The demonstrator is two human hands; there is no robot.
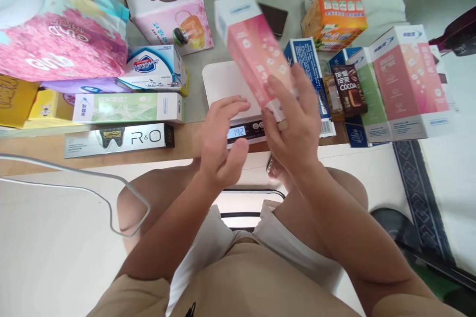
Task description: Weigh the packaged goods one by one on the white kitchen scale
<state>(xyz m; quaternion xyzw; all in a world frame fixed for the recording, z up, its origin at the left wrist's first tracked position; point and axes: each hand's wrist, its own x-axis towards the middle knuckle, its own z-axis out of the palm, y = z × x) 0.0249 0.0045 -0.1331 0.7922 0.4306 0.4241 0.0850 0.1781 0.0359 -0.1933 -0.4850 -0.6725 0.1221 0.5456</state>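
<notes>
My right hand (pixel 297 124) grips the lower end of a tall pink and white carton (pixel 256 49), held tilted over a white digital scale (pixel 219 84). The scale's lit display reads what looks like 142. Beside the scale's front left edge is my left hand (pixel 225 141), empty, thumb and fingers apart. Part of the scale's plate is hidden behind the carton and my hands. A blue and white box (pixel 307 74) lies just right of the carton, partly covered by my right hand.
Left are a silver R&O box (pixel 119 139), a green carton (pixel 126 107), a Safeguard box (pixel 148 67) and a pink bag (pixel 67 34). Right stand another pink carton (pixel 405 79), a cocoa packet (pixel 349 90) and an orange box (pixel 338 20). A dark phone (pixel 277 20) lies behind. A white cable (pixel 122 181) loops front left.
</notes>
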